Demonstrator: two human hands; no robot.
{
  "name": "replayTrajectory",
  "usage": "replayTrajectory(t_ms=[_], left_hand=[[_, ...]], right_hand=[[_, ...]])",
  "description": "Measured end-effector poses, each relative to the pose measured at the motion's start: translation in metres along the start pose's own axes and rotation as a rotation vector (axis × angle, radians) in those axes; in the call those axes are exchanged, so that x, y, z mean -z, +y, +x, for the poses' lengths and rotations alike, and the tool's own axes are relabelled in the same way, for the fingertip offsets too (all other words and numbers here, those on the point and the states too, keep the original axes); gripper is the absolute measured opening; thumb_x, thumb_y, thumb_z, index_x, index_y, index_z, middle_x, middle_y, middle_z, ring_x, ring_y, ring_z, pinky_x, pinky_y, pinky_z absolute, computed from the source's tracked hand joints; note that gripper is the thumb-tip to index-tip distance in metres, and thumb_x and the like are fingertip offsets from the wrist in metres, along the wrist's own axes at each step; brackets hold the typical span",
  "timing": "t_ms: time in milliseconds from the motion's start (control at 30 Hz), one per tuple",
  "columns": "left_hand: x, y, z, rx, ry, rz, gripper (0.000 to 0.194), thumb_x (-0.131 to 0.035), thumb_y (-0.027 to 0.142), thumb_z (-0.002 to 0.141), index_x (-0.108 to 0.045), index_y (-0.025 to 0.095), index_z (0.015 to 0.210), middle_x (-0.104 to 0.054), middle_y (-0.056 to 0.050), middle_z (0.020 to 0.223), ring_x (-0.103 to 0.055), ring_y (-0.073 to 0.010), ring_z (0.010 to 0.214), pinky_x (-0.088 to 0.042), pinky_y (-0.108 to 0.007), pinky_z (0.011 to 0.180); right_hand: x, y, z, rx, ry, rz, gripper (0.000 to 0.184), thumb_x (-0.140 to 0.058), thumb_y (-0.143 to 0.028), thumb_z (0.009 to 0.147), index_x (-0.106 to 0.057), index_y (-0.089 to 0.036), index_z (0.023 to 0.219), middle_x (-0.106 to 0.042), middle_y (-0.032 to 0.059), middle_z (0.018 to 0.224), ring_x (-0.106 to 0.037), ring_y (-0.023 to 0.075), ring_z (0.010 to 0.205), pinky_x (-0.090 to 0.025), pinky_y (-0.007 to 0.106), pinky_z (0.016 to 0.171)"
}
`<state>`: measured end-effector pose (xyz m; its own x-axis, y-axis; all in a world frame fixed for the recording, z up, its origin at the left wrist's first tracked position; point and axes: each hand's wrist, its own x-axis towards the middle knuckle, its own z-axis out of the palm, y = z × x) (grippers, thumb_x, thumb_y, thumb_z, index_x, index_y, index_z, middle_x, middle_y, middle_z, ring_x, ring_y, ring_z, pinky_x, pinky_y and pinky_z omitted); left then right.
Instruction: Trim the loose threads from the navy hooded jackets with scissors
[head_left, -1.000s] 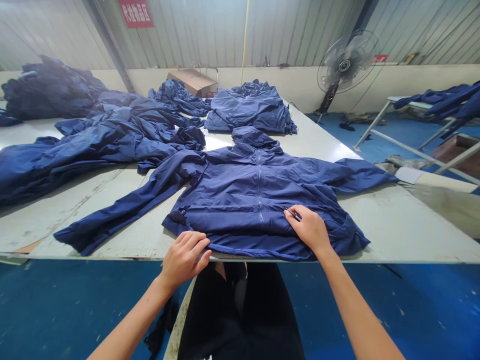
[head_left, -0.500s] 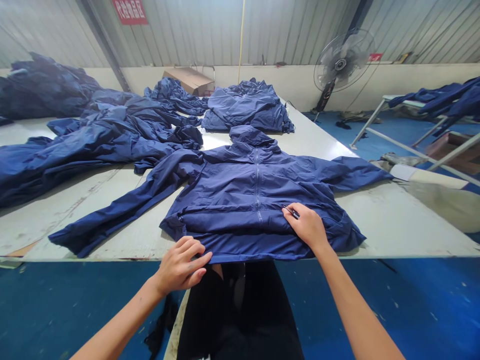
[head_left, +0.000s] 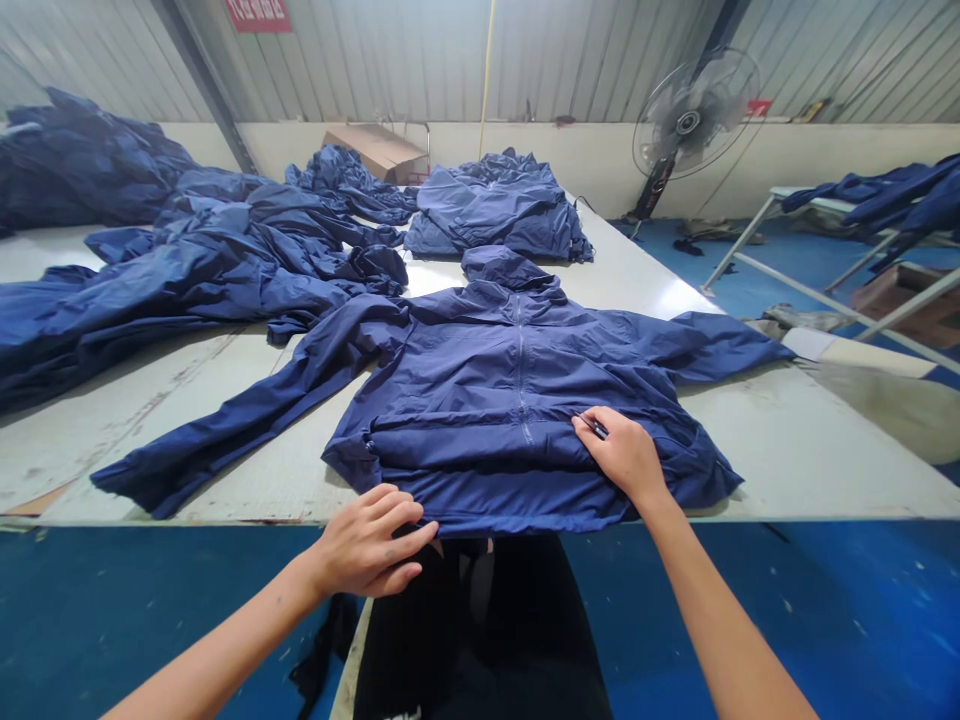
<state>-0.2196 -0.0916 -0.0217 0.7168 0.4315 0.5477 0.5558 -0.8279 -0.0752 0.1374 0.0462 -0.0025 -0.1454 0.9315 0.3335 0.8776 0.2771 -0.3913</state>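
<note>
A navy hooded jacket (head_left: 465,370) with a front zip lies spread on the white table, hood away from me and sleeves out to both sides. Its lower front is folded over, and the hem reaches the table's near edge. My left hand (head_left: 371,545) rests with fingers apart at the left part of the hem, touching the fabric. In my closed right hand (head_left: 622,455) is a small black tool (head_left: 599,429) with a thin pointed tip; most of it is hidden by the fingers. That hand lies on the folded front, right of the zip.
Heaped navy garments (head_left: 187,270) cover the table's left side. A stack of navy garments (head_left: 495,210) stands behind the hood, near a cardboard box (head_left: 375,152). Beyond the right edge are a standing fan (head_left: 688,122) and a metal rack (head_left: 750,240) with garments.
The camera view has shifted slightly. My left hand has slid a little to the right along the hem, its fingers still apart. My right hand keeps the small black tool at nearly the same spot.
</note>
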Motion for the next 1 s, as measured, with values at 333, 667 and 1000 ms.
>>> replayTrajectory(t_ms=[333, 667, 1000], left_hand=[[-0.0026, 0.0001, -0.0028, 0.008, 0.026, -0.003, 0.037, -0.044, 0.04, 0.096, -0.064, 0.016, 0.114, -0.062, -0.01, 0.095, -0.059, -0.0218, 0.082, -0.05, -0.039, 0.074], [-0.0043, -0.0011, -0.0059, 0.012, 0.023, 0.0, 0.038, -0.041, 0.041, 0.097, -0.064, 0.017, 0.117, -0.061, -0.011, 0.098, -0.058, -0.0215, 0.083, -0.051, -0.039, 0.073], [-0.002, -0.0012, -0.0055, 0.031, -0.001, -0.036, 0.045, -0.03, 0.045, 0.101, -0.061, 0.018, 0.119, -0.06, -0.011, 0.099, -0.057, -0.0217, 0.084, -0.049, -0.039, 0.074]], right_hand=[[-0.0006, 0.0004, 0.0002, 0.025, 0.015, -0.005, 0.022, -0.053, -0.04, 0.088, -0.066, -0.023, 0.08, -0.073, 0.0038, 0.081, -0.067, 0.0222, 0.071, -0.038, 0.028, 0.06], [-0.0002, 0.0005, -0.0005, 0.044, 0.024, 0.0, 0.023, -0.052, -0.039, 0.088, -0.065, -0.023, 0.078, -0.073, 0.0038, 0.079, -0.067, 0.022, 0.07, -0.038, 0.028, 0.06], [0.0004, 0.0002, -0.0007, 0.043, 0.019, 0.002, 0.024, -0.051, -0.039, 0.089, -0.065, -0.023, 0.078, -0.073, 0.004, 0.081, -0.068, 0.0226, 0.072, -0.038, 0.028, 0.061]])
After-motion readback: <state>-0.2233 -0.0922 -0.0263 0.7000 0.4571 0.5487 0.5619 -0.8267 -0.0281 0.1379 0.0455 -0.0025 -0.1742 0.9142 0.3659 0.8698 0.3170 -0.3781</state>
